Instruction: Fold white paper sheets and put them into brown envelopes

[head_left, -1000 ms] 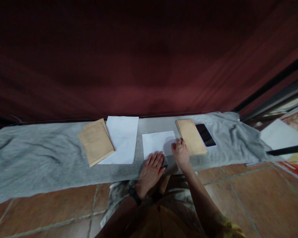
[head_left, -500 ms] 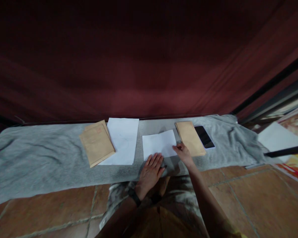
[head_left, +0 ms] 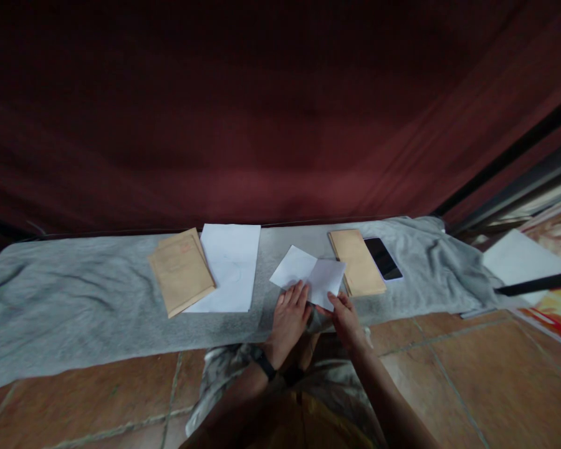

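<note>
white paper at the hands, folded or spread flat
Partly folded: the white paper bends along a line between two parts, the right hand holding one.

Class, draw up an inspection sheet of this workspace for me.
Surface: long, wrinkled grey cloth
Job's things: creased white paper sheet; left pile of brown paper envelopes, overlapping larger white paper; right pile of brown envelopes
Clutter: black-screened rectangular phone beside the right pile
Hands: left hand on the creased sheet; right hand pinching its edge
Cables: thin line behind the cloth, too faint to identify
Surroundings: dark red backdrop, terracotta floor tiles
</note>
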A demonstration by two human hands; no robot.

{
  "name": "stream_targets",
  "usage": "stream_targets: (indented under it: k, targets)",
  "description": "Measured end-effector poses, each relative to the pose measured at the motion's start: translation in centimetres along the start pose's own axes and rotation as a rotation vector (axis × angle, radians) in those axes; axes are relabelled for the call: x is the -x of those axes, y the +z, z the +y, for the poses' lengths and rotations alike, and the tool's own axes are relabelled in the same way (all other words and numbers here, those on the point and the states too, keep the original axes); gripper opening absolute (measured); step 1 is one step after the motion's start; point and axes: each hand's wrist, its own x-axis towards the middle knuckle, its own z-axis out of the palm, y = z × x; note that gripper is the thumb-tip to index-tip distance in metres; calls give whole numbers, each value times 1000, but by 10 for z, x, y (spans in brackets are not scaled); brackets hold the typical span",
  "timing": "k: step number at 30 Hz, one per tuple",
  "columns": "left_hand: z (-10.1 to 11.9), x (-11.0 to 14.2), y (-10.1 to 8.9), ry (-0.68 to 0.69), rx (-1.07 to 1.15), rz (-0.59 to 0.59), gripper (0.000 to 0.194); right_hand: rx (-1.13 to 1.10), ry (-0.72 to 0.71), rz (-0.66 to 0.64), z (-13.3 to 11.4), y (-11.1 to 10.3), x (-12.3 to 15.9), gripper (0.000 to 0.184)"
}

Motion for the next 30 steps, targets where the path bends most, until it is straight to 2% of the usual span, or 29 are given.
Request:
stream_targets:
  k: [4,7,10,12,14,16,18,22,27,30]
  targets:
    - [-2,-3,-3,19,70,-7,48,19,63,-79,12,3,23,44]
    - [-10,1,-6,-18,198,35,49,119,0,-136,12,0,33,44]
    - [-22,7,-6,-107,324,87,42,257,-89,-225,10,-10,30,42]
    - [-30,10,-4,-186,370,127,32,385,-180,-235,11,-18,21,41]
    - [-36,11,-2,-261,379,165,23,547,-321,-166,13,-23,9,40]
    - [-39,10,0,-326,376,177,19,705,-473,-93,15,-24,-4,39]
    - [-41,8,1,-395,387,163,20,850,-606,-77,14,-20,-15,38]
    - [-42,0,0,-488,456,166,33,1084,-763,-74,9,-8,-33,37]
    - [-46,-7,2,-477,509,208,73,1312,-859,-37,12,0,-43,33]
    - [-47,-10,3,-456,460,220,79,1406,-892,-28,16,0,-45,32]
